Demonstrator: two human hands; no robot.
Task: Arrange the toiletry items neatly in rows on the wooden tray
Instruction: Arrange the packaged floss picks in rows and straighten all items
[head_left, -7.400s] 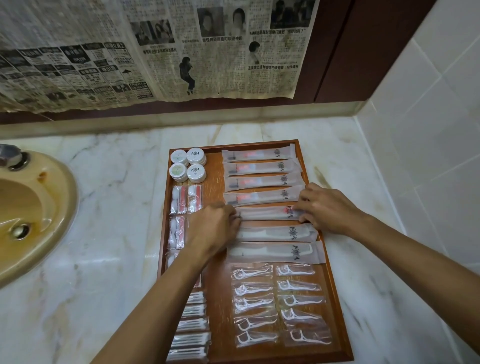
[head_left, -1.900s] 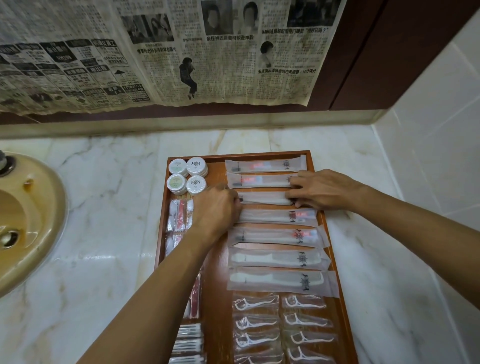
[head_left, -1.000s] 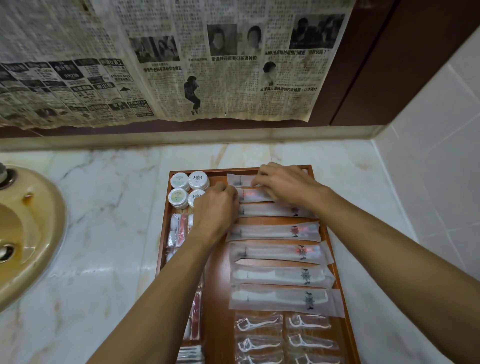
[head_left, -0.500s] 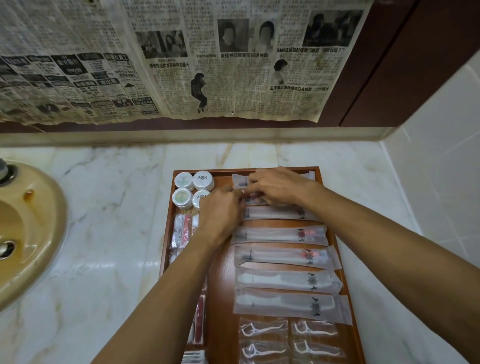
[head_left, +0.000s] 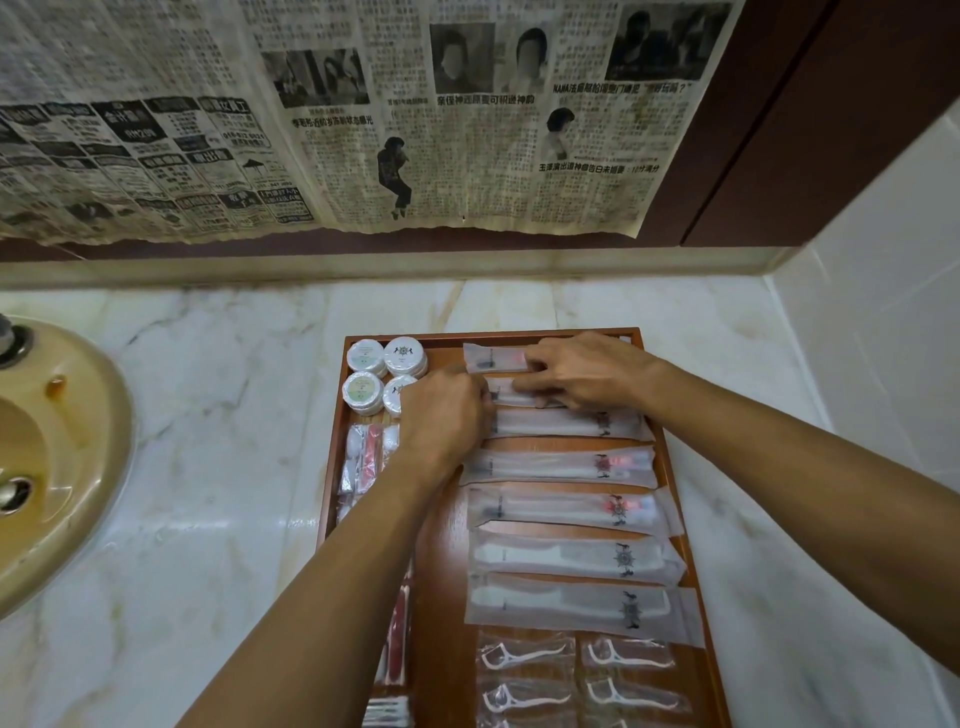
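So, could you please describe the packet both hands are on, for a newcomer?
On the wooden tray, follow the right-hand column of long packets. It is the second packet from the far end, the only one with the left hand and right hand on it.

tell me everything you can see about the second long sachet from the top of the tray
The second long sachet is a narrow, translucent frosted packet, seemingly plastic, lying flat and crosswise on the wooden tray, just below the top sachet. The left hand covers its left end; the right hand rests fingers on its middle. Its contents and right end are hidden.
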